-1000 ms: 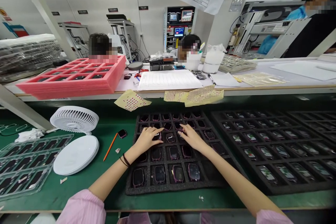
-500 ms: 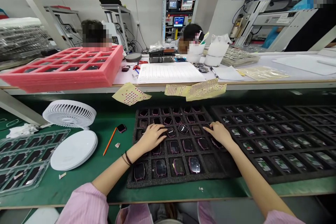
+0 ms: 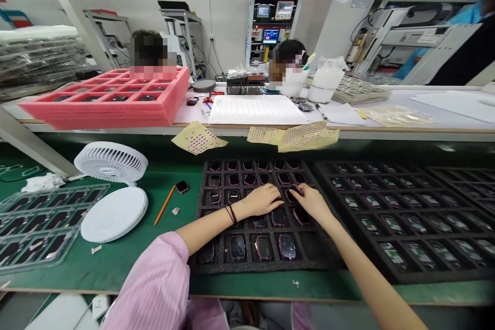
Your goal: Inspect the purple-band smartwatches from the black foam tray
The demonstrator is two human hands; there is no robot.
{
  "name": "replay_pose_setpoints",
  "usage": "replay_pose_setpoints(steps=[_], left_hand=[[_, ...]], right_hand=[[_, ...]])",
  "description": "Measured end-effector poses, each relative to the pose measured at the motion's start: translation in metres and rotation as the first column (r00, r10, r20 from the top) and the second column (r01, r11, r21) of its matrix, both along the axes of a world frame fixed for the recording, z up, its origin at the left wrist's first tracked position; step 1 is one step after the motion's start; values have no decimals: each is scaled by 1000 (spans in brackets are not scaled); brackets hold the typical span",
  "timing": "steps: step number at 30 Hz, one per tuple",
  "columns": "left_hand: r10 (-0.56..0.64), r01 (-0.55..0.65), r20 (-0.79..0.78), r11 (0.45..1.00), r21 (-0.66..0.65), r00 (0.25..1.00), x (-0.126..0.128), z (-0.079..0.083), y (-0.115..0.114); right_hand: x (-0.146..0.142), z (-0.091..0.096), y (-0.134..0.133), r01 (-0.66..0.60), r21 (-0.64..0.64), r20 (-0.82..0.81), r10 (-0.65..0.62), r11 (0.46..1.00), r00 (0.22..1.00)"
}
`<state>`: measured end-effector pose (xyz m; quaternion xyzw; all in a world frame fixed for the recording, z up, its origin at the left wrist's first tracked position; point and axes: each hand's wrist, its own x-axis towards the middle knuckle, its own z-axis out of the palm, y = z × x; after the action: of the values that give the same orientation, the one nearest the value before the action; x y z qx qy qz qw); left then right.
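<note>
In the head view a black foam tray [image 3: 245, 268] holds rows of strapless smartwatch bodies with purple frames and dark screens. My right hand [image 3: 314, 205] has its thumb and fingertips on the edge of one smartwatch [image 3: 294, 194] in the third row, which sits slightly tilted. Just left of it, my left hand [image 3: 263, 200] reaches across the tray, palm down, with fingers stretched out and nothing visibly held. Its fingers cover part of the same row. Nearer me lie another smartwatch [image 3: 286, 246] with a paler screen and an unfilled pocket [image 3: 314, 245].
A second black tray [image 3: 410, 274] of parts stands at right. To the left are a white fan [image 3: 112, 162], an orange pen [image 3: 165, 205], a loose smartwatch [image 3: 182, 186] and a clear tray [image 3: 50, 260]. Behind, a shelf carries a pink foam tray [image 3: 112, 119] and papers [image 3: 255, 109].
My left hand has moved right across the tray, close to my right hand. My right hand has shifted slightly left onto a smartwatch. The whole view has shifted a little.
</note>
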<state>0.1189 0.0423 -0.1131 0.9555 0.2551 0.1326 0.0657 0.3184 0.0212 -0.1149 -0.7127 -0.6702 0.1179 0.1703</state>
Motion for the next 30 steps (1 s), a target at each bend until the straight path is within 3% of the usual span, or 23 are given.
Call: replay_pose_setpoints(steps=[5,8,9,10,11,12,15,18,23,26,28,30], left_hand=[[-51,51,-4,998,-35,999,-32,18,-21],[160,-158,31,986,-43,987,-77,33,-43],[296,-295,11,954,-53,955,-97,37,-50],[466,-466,-22,882,-68,885,-119,39,-57],[621,-624,-62,777,-80,781,-141,39,-63],[706,-711,-82,700,-72,703,-163,37,-68],[845,-854,-129,519,-44,520,-216,24,-81],[888,-902,-163,432,-30,431,-240,10,-89],[877,-892,-171,452,-27,449,-241,1,-93],[860,-873,-163,488,-17,484,-241,-1,-91],[846,-856,-153,516,0,510,-242,-4,-89],[835,-842,-143,539,20,531,-245,-6,-87]], right_hand=[[-9,-2,-7,51,-17,155,-48,999,987],[-9,-4,-6,52,-64,271,-33,997,962],[-8,-4,-5,40,-83,288,-14,996,957],[-6,-5,-3,24,-99,287,6,995,958],[-4,-5,-1,13,-112,272,18,994,962],[-2,-6,1,7,-120,245,23,993,969],[1,-7,6,-15,-116,119,29,993,992],[-2,-11,7,-51,-71,15,52,996,999],[-14,-17,4,-61,9,-173,62,998,983],[-16,-12,3,-36,43,-424,51,998,904],[-17,-3,2,-11,-13,-671,0,1000,742],[-20,10,0,-47,-116,-892,-84,992,444]])
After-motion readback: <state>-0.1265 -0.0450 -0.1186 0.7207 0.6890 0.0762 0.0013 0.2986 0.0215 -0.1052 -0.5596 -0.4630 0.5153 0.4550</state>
